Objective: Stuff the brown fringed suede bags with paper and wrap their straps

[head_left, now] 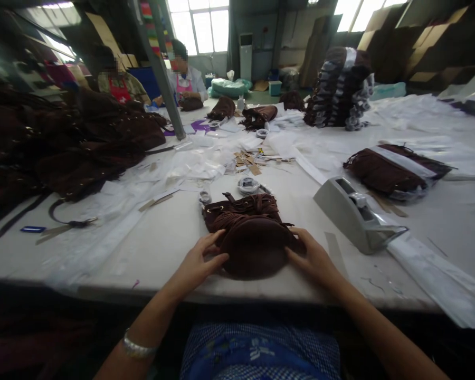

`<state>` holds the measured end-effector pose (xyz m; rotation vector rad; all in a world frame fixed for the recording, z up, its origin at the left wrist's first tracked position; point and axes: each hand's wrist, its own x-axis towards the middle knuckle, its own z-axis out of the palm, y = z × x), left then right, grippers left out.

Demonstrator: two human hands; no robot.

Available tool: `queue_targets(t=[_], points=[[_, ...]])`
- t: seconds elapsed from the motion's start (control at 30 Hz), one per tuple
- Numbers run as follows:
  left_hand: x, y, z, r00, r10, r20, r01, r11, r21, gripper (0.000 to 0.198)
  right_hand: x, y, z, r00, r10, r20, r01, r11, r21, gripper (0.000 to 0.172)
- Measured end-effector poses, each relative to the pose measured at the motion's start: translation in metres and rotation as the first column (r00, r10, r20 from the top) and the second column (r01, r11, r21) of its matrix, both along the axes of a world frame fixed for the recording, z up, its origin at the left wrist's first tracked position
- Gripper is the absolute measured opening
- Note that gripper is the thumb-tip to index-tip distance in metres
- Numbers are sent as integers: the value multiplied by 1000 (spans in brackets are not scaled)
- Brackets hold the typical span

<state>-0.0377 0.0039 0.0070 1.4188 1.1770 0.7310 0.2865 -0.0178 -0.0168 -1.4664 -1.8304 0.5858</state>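
Observation:
A dark brown fringed handbag [257, 245] lies on its side at the table's near edge, its rounded base facing me. My left hand [206, 256] grips the bag's left side, thumb on the base and fingers behind. On the opposite side my right hand [309, 256] holds it the same way. Metal eyelets and a gathered top show at the bag's far end. Just beyond it sits a wrapped coil of strap [248, 186].
To the right stands a grey tape dispenser [350, 216], with a wrapped brown bag [396, 166] behind it. Brown bags [83, 142] are heaped at left. A metal post [162, 74] rises from the table. Two co-workers [188, 82] are across it, near a tall bag stack [338, 89].

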Motion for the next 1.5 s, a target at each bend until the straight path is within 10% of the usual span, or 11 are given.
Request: queue_targets(t=[0.1, 0.27, 0.57, 0.77, 1.03, 1.27, 1.5], points=[[-5, 5, -8, 999, -52, 2, 52, 998, -36, 49, 1, -1, 0, 999, 33, 17, -33, 999, -1, 33], [0, 20, -9, 907, -3, -421, 251, 808, 534, 35, 3, 2, -1, 999, 48, 21, -48, 999, -5, 31], [-8, 47, -11, 768, -148, -623, 559, 629, 540, 32, 1, 0, 8, 998, -11, 61, 15, 998, -69, 23], [-50, 34, -14, 826, 156, -542, 278, 725, 631, 21, -7, -3, 5, 997, -53, 52, 56, 997, -61, 22], [-22, -11, -5, 923, 310, -226, -154, 839, 522, 24, -13, -9, 0, 996, -81, 24, 81, 997, -18, 25], [16, -9, 2, 815, 448, -368, -137, 765, 629, 46, -14, -8, 9, 986, -92, -138, 85, 995, -59, 33], [6, 7, -16, 953, 210, -219, -88, 882, 463, 25, -9, 3, 4, 955, -125, -271, 90, 987, -137, 16]])
